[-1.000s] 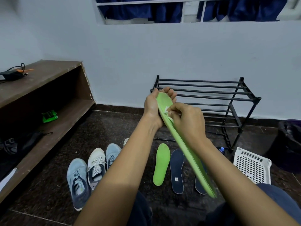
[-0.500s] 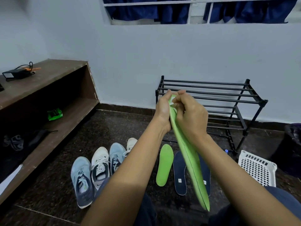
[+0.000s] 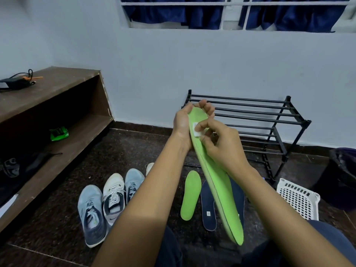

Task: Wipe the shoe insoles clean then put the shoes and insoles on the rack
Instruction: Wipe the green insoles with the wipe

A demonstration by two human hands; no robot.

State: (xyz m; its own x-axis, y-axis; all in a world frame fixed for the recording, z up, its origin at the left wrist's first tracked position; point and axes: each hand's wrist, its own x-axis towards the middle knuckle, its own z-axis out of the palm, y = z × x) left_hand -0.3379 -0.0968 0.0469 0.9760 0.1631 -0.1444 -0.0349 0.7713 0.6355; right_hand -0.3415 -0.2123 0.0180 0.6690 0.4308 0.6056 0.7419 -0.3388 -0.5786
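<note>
Labels: navy insole (image 3: 208, 207) on the floor carries a small white tag, print too small to read. The white shoe (image 3: 113, 191) shows a dark side mark, possibly a swoosh.

The left hand (image 3: 183, 122) is curled round the toe end of the green insole (image 3: 217, 182), which slopes down toward the lap, heel end lowest. The right hand (image 3: 221, 147) pinches a white wipe (image 3: 197, 131) against the insole's face, just below the left fingers.

A second green insole (image 3: 190, 195) lies flat beside the navy one. The black rack (image 3: 250, 116) stands behind the hands.
</note>
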